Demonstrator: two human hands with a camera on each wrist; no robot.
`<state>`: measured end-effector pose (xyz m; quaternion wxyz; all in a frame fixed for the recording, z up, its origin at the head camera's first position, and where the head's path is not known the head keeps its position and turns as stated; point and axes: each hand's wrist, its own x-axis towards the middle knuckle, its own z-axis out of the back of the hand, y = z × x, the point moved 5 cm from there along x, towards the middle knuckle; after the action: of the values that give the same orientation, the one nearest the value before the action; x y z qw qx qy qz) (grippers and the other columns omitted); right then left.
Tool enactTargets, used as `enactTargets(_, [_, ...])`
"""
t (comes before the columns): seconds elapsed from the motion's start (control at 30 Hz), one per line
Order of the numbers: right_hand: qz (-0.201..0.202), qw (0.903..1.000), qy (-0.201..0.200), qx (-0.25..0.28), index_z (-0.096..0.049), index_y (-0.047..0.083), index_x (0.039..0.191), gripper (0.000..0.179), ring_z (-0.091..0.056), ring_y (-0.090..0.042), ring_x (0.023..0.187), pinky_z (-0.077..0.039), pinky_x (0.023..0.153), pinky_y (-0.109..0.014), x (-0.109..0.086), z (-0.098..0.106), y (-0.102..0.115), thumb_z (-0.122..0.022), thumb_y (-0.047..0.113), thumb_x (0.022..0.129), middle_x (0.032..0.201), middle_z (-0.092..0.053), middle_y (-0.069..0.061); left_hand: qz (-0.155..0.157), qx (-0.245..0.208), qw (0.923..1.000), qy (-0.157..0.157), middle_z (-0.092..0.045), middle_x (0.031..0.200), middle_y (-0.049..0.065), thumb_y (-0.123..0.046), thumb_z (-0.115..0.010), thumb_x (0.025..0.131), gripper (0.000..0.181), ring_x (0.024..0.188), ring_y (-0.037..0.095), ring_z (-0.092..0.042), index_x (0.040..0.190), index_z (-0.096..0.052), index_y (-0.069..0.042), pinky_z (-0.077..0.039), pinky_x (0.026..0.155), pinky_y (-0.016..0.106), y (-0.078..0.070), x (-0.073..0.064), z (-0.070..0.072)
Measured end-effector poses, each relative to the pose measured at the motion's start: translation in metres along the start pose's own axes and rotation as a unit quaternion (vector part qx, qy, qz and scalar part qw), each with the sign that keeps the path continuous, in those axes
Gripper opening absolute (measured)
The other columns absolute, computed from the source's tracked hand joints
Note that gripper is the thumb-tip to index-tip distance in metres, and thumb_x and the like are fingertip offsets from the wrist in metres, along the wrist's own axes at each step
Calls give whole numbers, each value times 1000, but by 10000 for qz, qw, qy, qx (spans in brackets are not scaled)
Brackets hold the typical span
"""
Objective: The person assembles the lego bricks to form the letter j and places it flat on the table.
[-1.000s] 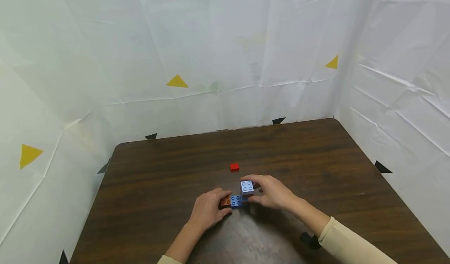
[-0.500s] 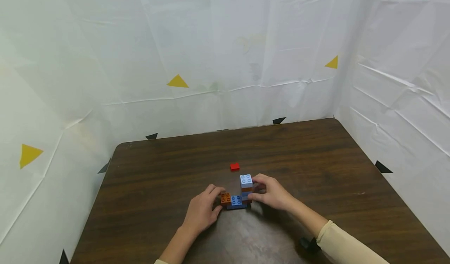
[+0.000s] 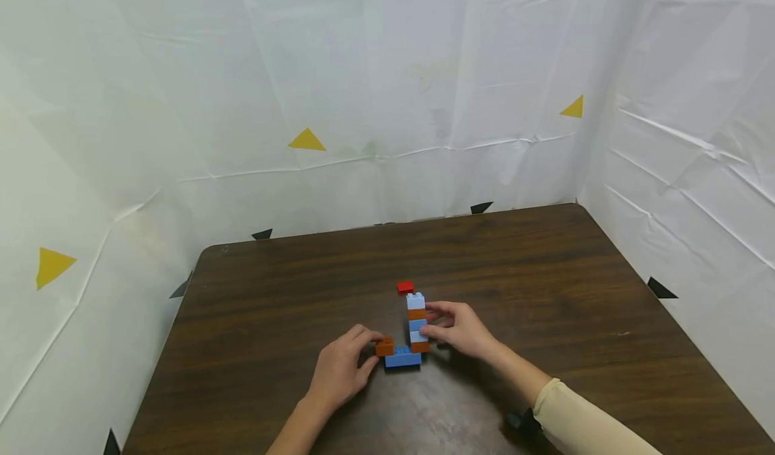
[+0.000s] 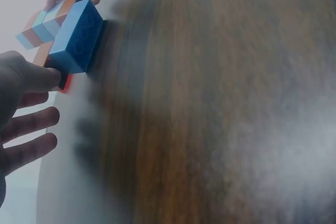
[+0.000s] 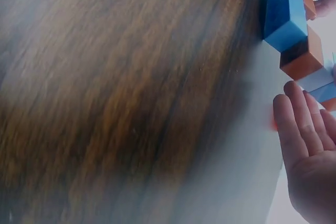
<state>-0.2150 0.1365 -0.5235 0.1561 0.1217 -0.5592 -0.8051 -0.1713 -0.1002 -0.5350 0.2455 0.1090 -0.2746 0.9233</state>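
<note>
In the head view, a toy brick structure stands between the two hands. Its base is a long blue brick (image 3: 402, 358), with an orange brick (image 3: 384, 348) on the left end. From the right end rises a tower (image 3: 417, 325) of orange, pale blue and blue bricks. My right hand (image 3: 465, 328) pinches the tower, thumb in front and fingers behind. At the other end, my left hand (image 3: 344, 369) holds the orange brick between thumb and index finger. The left wrist view shows the hollow underside of the blue brick (image 4: 79, 40), tilted up; that hand's other fingers are spread.
A small red brick (image 3: 406, 287) lies behind the structure on the dark wood table (image 3: 290, 293). Some black object (image 3: 516, 420) lies partly under the right sleeve (image 3: 581, 418). White sheeting (image 3: 387, 91) with yellow triangles hangs around the table's back and sides.
The tower first leaned toward me; the structure has since tipped back, so its front faces show. The left hand loosened from the orange brick, then came back to its end.
</note>
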Motion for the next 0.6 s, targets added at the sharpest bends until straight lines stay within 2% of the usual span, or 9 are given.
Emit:
enactTargets(0.13, [-178, 9998, -15, 80, -57, -5, 130, 50, -70, -25, 88, -57, 69, -42, 2, -3, -2, -74, 18, 89, 110, -67, -20, 111, -19, 9999, 35, -60, 102, -18, -19, -83, 78, 39, 77, 0, -55, 112, -67, -30, -49, 66, 25, 1, -1, 2])
enactTargets(0.3, [-497, 9986, -24, 177, -59, -3, 129, 49, -69, -24, 90, -57, 70, -42, 4, -4, -5, -73, 22, 90, 112, -67, -19, 3, -126, 9999, 11, -63, 103, -16, -18, -82, 80, 36, 80, 1, -59, 112, -67, -28, -51, 67, 27, 0, -2, 4])
enactTargets(0.4, [-534, 9983, 40, 213, -59, -6, 128, 48, -69, -26, 90, -57, 70, -42, 6, -5, -6, -72, 21, 91, 112, -68, -20, -28, -125, 9999, -22, -65, 102, -15, -18, -82, 80, 35, 80, 2, -59, 111, -68, -27, -51, 66, 28, 0, -2, 3])
enactTargets(0.6, [-566, 9983, 111, 52, -61, -7, 125, 43, -68, -25, 83, -57, 67, -41, 9, -6, -9, -69, 21, 93, 108, -68, -17, 117, -43, 9999, 34, -66, 103, -14, -19, -82, 80, 34, 86, 4, -62, 111, -69, -27, -53, 71, 32, 1, -3, 1])
